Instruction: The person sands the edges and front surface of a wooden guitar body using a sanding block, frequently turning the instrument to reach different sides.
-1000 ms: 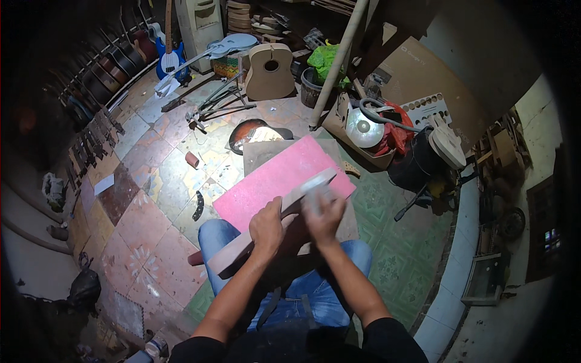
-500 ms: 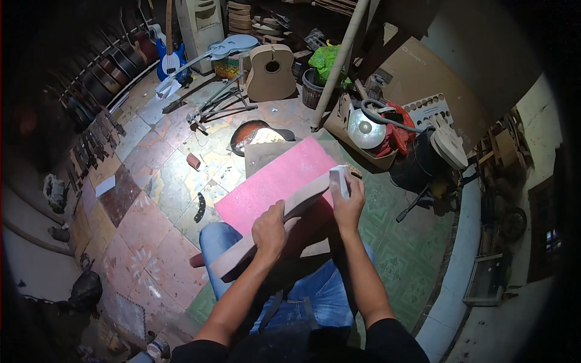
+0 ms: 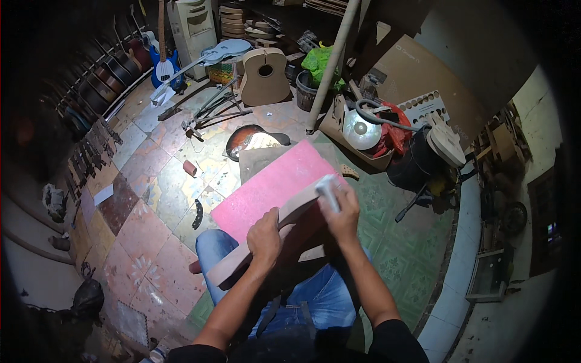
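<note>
My left hand (image 3: 264,239) grips a long, pale wooden piece (image 3: 230,264) with a curved edge, tilted diagonally above my jeans-clad legs. My right hand (image 3: 342,215) is closed round a small whitish block (image 3: 328,195) against the upper right end of that piece, slightly blurred. Just beyond lies a pink sheet (image 3: 257,202) on a grey board (image 3: 254,158), partly hidden by the wooden piece. The piece's underside is in dark shadow.
A dark sunburst guitar body (image 3: 242,139) lies beyond the board. A pale acoustic body (image 3: 265,88), a blue electric guitar (image 3: 166,72), metal stands (image 3: 212,109), a cardboard box (image 3: 339,133) and a black bucket (image 3: 411,163) surround me. Racked guitars (image 3: 100,78) line the left wall.
My right hand moved left and up with the block, then right to the piece's end, and now slightly left and down again. My left hand stays gripping the piece.
</note>
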`<state>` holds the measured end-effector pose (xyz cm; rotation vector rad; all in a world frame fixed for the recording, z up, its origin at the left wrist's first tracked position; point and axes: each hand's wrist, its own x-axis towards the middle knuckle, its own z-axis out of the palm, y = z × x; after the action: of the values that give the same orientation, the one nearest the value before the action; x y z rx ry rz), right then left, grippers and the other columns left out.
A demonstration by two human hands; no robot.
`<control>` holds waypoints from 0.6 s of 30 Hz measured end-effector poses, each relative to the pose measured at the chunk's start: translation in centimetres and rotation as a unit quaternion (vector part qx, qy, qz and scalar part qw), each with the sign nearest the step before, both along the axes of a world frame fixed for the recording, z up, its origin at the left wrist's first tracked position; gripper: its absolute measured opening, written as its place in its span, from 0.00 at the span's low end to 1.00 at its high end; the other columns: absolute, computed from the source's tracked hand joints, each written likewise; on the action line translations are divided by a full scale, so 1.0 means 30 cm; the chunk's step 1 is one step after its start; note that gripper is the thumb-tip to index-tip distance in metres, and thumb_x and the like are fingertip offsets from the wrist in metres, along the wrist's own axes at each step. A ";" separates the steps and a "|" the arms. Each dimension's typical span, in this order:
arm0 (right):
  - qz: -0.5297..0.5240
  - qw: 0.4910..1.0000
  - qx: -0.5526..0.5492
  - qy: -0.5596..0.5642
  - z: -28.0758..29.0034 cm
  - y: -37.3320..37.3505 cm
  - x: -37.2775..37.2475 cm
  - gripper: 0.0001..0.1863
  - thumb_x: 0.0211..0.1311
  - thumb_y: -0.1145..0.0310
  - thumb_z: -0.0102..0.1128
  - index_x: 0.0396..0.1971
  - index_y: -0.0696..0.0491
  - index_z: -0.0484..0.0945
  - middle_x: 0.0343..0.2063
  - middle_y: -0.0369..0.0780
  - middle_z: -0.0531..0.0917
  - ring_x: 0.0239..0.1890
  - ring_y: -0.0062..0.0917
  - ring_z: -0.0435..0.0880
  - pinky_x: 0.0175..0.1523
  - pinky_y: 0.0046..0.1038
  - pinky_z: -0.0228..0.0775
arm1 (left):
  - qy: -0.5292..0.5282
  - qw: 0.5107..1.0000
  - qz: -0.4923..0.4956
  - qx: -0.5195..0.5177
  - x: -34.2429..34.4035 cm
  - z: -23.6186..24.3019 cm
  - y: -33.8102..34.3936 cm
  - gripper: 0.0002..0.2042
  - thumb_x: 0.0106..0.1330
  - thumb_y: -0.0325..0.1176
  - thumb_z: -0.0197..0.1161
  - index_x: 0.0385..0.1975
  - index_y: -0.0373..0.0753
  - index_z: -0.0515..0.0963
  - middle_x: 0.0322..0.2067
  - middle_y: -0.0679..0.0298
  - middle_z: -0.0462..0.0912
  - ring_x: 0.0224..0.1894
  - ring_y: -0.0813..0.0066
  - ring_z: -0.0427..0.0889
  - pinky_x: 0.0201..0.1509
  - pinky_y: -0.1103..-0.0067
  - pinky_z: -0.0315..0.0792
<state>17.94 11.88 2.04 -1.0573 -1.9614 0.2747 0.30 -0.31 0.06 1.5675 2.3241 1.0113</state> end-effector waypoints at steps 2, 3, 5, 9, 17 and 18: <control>-0.009 0.976 -0.158 0.147 -0.015 0.122 0.020 0.25 0.54 0.65 0.76 0.54 0.55 0.85 0.46 0.49 0.82 0.50 0.45 0.81 0.58 0.42 0.72 | 0.004 1.000 -0.002 0.008 0.017 0.012 0.015 0.25 0.54 0.44 0.79 0.48 0.42 0.79 0.33 0.54 0.85 0.37 0.50 0.86 0.38 0.61 0.77; -0.011 0.906 -0.308 0.290 -0.015 0.155 0.028 0.25 0.53 0.65 0.76 0.54 0.53 0.86 0.46 0.49 0.82 0.50 0.45 0.81 0.58 0.42 0.72 | 0.003 1.000 -0.007 0.008 0.023 0.012 0.015 0.25 0.54 0.44 0.79 0.48 0.42 0.79 0.33 0.54 0.85 0.37 0.50 0.86 0.38 0.61 0.77; -0.025 0.970 -0.178 0.165 -0.014 0.059 -0.005 0.25 0.54 0.65 0.75 0.54 0.54 0.85 0.45 0.49 0.82 0.50 0.45 0.81 0.59 0.42 0.72 | -0.004 1.000 0.003 -0.022 0.007 0.009 0.014 0.25 0.53 0.44 0.79 0.48 0.42 0.79 0.33 0.54 0.85 0.37 0.49 0.86 0.38 0.61 0.77; -0.012 0.999 -0.036 0.017 0.036 0.016 -0.009 0.24 0.59 0.64 0.72 0.55 0.57 0.84 0.45 0.51 0.83 0.49 0.47 0.82 0.59 0.42 0.72 | 0.002 1.000 0.003 -0.006 0.002 0.002 -0.002 0.25 0.53 0.43 0.79 0.48 0.42 0.79 0.33 0.54 0.85 0.37 0.49 0.86 0.38 0.60 0.76; -0.018 0.998 -0.024 -0.047 0.058 -0.036 -0.040 0.27 0.53 0.62 0.75 0.55 0.50 0.86 0.47 0.47 0.82 0.51 0.45 0.81 0.61 0.44 0.72 | 0.009 1.000 0.016 -0.001 0.002 0.001 -0.003 0.25 0.53 0.44 0.79 0.49 0.41 0.79 0.33 0.54 0.85 0.37 0.49 0.86 0.39 0.60 0.77; -0.035 0.997 -0.066 -0.019 0.022 0.020 0.001 0.27 0.52 0.63 0.75 0.55 0.48 0.86 0.48 0.46 0.81 0.52 0.45 0.80 0.61 0.44 0.71 | 0.006 1.000 0.008 0.001 0.015 0.004 0.000 0.25 0.53 0.44 0.79 0.49 0.41 0.79 0.33 0.54 0.85 0.37 0.49 0.86 0.39 0.60 0.77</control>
<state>17.98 12.47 2.70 -1.2213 -1.9569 0.3525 0.74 -0.30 0.18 1.5625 2.3484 1.0113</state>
